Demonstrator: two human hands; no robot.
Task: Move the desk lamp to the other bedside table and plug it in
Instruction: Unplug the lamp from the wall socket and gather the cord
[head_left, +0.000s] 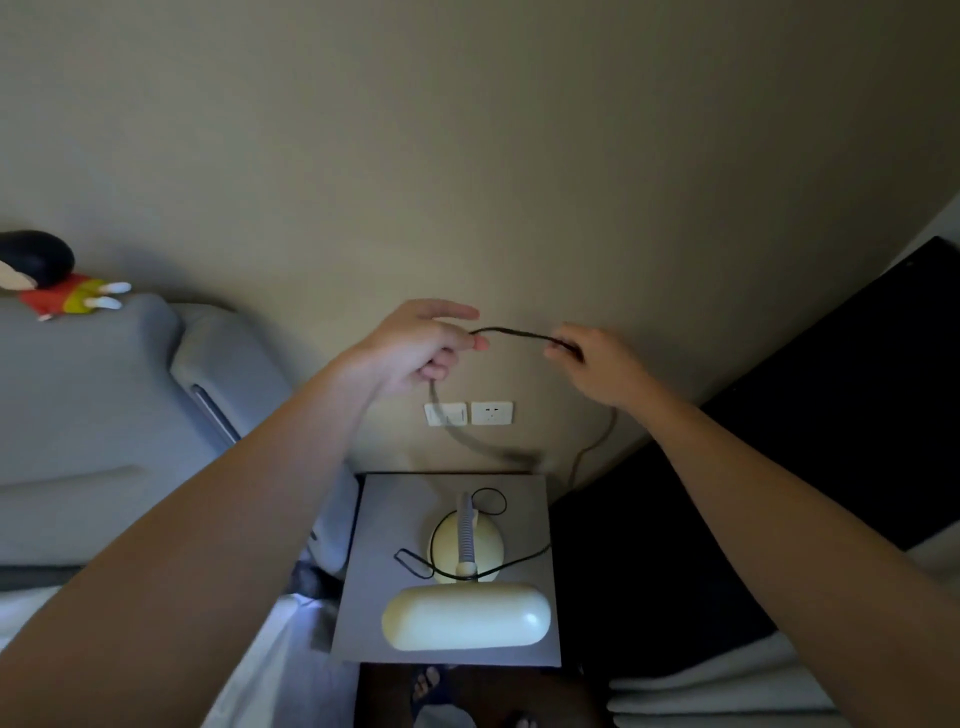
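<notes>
A cream desk lamp with a ribbed grey neck stands on the small grey bedside table below me. Its black cord loops over the tabletop and rises to my hands. My left hand pinches the cord between thumb and fingers. My right hand grips the cord a short way along, so a span of it arches between them in front of the wall. A white wall socket sits beside a switch plate, just below my hands. The plug is not visible.
A grey padded headboard and bed lie to the left, with a doll in red on top. A dark panel fills the right side. A second thin cable hangs down the wall. A foot in a sandal shows below the table.
</notes>
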